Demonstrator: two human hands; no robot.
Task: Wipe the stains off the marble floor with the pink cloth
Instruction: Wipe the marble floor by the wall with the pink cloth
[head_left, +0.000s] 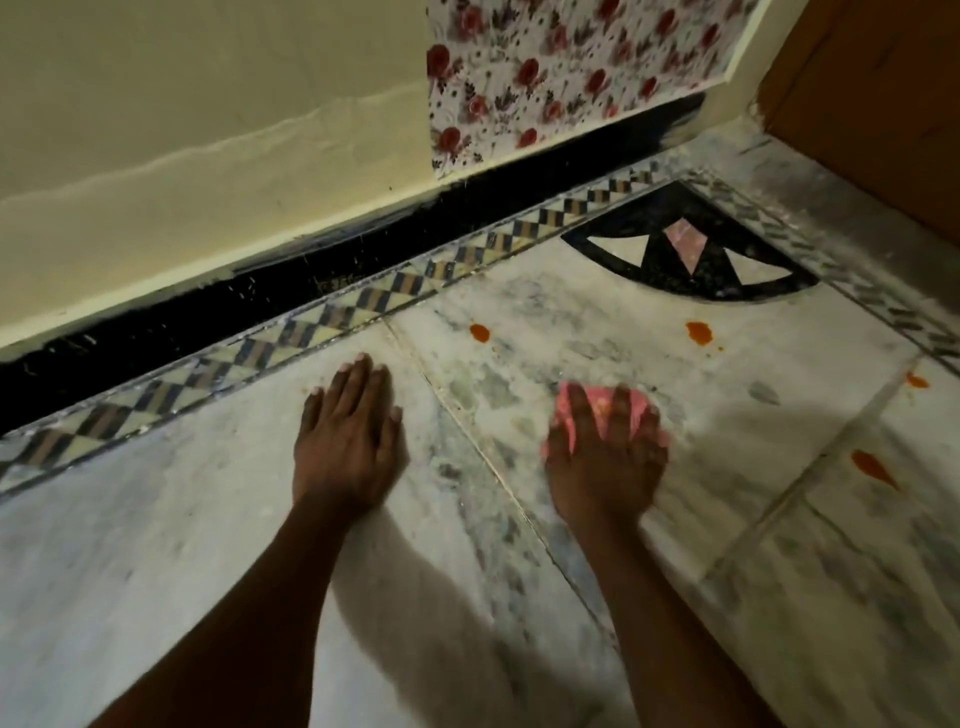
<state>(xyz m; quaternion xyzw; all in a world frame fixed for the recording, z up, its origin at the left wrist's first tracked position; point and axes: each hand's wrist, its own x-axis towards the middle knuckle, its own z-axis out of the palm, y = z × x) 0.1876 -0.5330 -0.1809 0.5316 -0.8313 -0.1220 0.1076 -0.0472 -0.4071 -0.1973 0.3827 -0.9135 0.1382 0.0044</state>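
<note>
My right hand (608, 457) lies flat on the pink cloth (571, 405), pressing it onto the white marble floor (156, 545) with spread fingers; the hand looks slightly blurred. The cloth shows ahead of and between the fingers. My left hand (348, 436) rests palm down on the bare floor to the left, fingers straight. Orange stains dot the marble: one (479, 332) ahead between the hands, one (698, 332) further right, a small one (917, 381) at the right, and a long one (875, 467) right of the cloth.
A checkered inlay border (363, 301) and a black skirting strip (208, 312) run along the cream wall. A black fan-shaped inlay (691, 249) fills the floor's corner. Floral sheeting (545, 78) hangs on the wall, and a brown wooden panel (883, 104) stands at the right.
</note>
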